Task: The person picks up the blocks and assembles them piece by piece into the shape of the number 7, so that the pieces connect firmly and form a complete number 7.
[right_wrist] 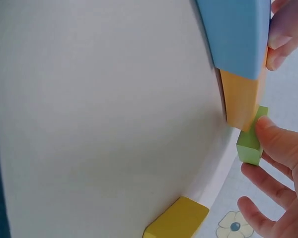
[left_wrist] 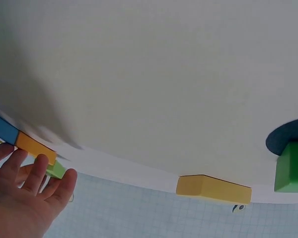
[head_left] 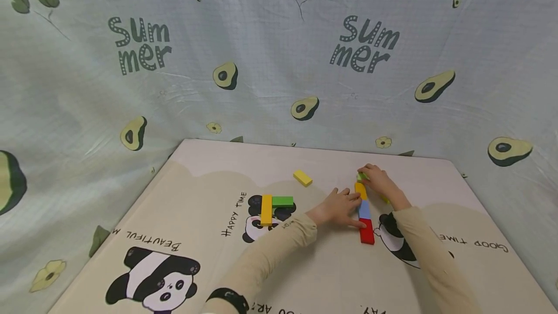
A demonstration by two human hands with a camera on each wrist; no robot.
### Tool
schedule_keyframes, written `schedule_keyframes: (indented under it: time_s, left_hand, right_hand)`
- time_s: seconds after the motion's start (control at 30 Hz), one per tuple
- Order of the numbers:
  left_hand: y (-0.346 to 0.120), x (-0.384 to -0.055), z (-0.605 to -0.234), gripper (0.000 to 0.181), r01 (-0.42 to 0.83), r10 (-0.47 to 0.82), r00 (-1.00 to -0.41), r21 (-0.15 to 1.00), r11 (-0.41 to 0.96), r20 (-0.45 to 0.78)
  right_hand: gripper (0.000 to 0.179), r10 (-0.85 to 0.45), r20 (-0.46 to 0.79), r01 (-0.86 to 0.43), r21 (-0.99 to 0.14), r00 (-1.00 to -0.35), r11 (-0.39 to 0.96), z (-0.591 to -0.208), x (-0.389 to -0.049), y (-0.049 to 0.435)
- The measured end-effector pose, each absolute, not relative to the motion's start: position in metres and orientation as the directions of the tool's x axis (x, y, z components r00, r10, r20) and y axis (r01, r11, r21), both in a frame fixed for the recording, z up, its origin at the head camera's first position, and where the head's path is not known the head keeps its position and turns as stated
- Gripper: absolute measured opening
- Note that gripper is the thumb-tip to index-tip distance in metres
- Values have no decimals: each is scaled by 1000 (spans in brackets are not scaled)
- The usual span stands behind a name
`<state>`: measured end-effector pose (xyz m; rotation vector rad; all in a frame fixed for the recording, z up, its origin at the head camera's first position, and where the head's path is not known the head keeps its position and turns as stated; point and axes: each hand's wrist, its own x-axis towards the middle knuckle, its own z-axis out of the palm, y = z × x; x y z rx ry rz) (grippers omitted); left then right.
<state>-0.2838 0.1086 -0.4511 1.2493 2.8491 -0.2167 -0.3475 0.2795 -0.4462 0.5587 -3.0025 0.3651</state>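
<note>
A row of blocks runs away from me on the table: a red block (head_left: pixel 367 232) nearest, then a blue block (head_left: pixel 364 210), then an orange block (head_left: pixel 360 191). At the far end of the row, my right hand (head_left: pixel 380 183) pinches a light green block (right_wrist: pixel 250 146) between thumb and fingers. That block sits against or very close to the orange one; the exact contact is hard to see. My left hand (head_left: pixel 339 207) lies along the left side of the row, fingers extended. Its fingertips touch the blocks near the blue and orange ones, and its thumb reaches the red one.
A yellow block (head_left: pixel 302 178) lies toward the back of the table. Farther left, an orange block (head_left: pixel 266 211) and a green block (head_left: pixel 283 201) form a corner. Another yellow block (right_wrist: pixel 181 220) is partly hidden behind my right wrist in the head view. A patterned curtain (head_left: pixel 261 38) hangs behind.
</note>
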Motion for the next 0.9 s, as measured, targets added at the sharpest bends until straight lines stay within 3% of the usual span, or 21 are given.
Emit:
schedule_keyframes:
  time_s: [0.9]
  left_hand:
    - [109,-286,-451,76,740,736,-671,-135,659,-87]
  right_hand:
    - [31,-352,57,-352,-311,-934,883,-451,-351,274]
